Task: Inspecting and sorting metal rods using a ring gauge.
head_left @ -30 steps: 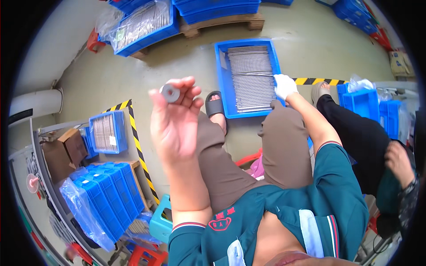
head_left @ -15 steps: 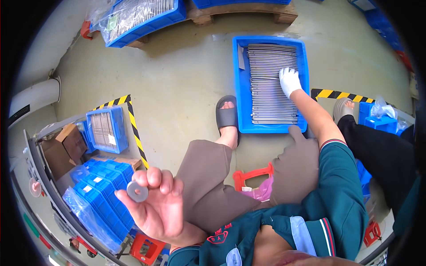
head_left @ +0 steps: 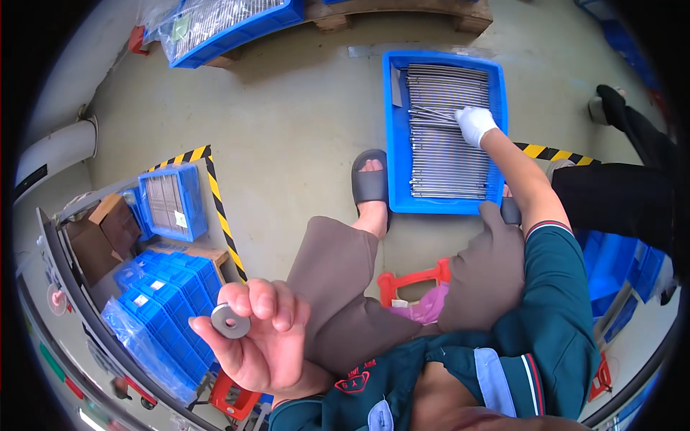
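greenish-grey floor (head_left: 302,136) runs beneath us, and at far left we see stacked blue crates (head_left: 172,298), with black-and-yellow tape (head_left: 220,201) to their right. our left hand (head_left: 269,334), palm up, pinches a grey washer (head_left: 241,328) between thumb and forefinger, a narrow grip, the other fingers curled beside it. open floor spreads between the tape and our sandal (head_left: 369,183), which stands just beside the left wall of an open blue crate (head_left: 399,172). within it, metal rods (head_left: 449,169) lie packed side by side. our gloved right hand (head_left: 476,126) reaches over the right wall, fingers drawn narrow, tips closed on a few slanted rods (head_left: 433,113). beyond, a co-worker's black trouser leg (head_left: 611,201) bounds the right side.
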The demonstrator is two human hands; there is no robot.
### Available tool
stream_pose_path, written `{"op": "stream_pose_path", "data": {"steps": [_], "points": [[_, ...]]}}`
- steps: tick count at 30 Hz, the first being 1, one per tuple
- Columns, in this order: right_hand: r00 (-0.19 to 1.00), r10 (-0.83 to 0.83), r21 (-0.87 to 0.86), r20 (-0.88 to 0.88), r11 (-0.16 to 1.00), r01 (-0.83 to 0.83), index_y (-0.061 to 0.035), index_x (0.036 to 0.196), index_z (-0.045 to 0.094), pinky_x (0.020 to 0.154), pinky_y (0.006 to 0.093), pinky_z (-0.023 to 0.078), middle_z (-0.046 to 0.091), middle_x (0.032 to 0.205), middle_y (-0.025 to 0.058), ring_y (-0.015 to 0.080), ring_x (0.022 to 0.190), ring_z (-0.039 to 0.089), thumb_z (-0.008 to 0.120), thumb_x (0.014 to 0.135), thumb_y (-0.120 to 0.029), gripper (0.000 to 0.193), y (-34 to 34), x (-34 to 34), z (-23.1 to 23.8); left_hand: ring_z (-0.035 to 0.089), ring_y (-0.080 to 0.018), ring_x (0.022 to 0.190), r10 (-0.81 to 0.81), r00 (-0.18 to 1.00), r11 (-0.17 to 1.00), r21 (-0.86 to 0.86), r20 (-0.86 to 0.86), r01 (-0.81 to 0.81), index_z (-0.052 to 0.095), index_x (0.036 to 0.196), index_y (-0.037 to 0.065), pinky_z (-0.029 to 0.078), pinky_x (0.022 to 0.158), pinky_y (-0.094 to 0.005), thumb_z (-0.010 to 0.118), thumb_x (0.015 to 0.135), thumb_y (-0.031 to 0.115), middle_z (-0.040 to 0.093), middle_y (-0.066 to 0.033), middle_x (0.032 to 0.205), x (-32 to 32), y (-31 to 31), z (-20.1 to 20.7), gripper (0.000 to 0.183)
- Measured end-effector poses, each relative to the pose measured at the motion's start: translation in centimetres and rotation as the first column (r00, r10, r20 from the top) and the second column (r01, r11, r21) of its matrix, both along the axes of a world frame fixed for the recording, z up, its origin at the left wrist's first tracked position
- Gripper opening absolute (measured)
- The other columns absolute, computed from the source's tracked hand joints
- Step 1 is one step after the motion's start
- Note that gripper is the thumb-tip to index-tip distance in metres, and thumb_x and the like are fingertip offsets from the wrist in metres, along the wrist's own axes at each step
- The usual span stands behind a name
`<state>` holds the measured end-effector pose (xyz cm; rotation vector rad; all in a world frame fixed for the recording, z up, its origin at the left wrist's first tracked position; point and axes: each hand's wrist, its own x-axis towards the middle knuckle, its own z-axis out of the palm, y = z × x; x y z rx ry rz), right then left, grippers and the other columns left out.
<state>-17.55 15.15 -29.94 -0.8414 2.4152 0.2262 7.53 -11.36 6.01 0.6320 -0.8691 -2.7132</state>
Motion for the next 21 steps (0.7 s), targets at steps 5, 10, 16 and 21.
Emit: {"op": "stream_pose_path", "data": {"steps": [5,10,16,21], "points": [[0.991,-0.102,-0.007,0.089,0.995,0.103,-0.0037,0.106,0.059,0.079,0.0416,0.050,0.065,0.098,0.0210,0.0360,0.092,0.063,0.049,0.078,-0.006,0.030,2.3,2.2,1.1,0.046,-0.0216,0.082,-0.073,0.993,0.995,0.058,-0.098,0.079,0.052,0.103,0.002,0.035,0.072,-0.0337,0.039,0.095,0.051,0.054,-0.0143,0.098,0.3,0.5,0.3,0.052],[0.985,-0.162,0.053,0.054,0.986,0.159,-0.0014,0.105,0.059,0.080,0.0434,0.050,0.064,0.100,0.0217,0.0361,0.093,0.063,0.044,0.084,-0.010,0.027,3.3,4.4,4.5,0.042,-0.0185,0.085,-0.181,0.979,0.982,-0.076,-0.095,0.174,0.049,0.105,0.003,0.034,0.074,-0.0326,0.043,0.095,0.045,0.048,-0.0079,0.100,0.9,0.4,0.7,0.043],[0.998,0.068,0.452,-0.003,0.890,-0.060,-0.0087,0.092,0.071,0.068,0.0387,0.055,0.068,0.096,0.0125,0.0267,0.086,0.067,0.059,0.078,-0.011,0.018,2.0,4.7,8.6,0.049,-0.0206,0.091,-0.216,0.970,0.976,-0.035,-0.115,0.213,0.053,0.107,0.000,0.040,0.080,-0.0320,0.039,0.097,0.044,0.054,-0.0125,0.106,0.9,1.2,-0.4,0.047],[0.987,0.137,0.704,0.090,0.692,-0.160,-0.0119,0.091,0.073,0.056,0.0420,0.055,0.069,0.093,0.0035,0.0226,0.079,0.068,0.066,0.074,-0.014,0.019,0.5,5.5,7.8,0.055,-0.0192,0.090,-0.211,0.971,0.977,-0.059,-0.111,0.205,0.056,0.105,0.000,0.043,0.080,-0.0315,0.041,0.097,0.042,0.060,-0.0135,0.104,0.3,1.5,-0.8,0.045]]}}
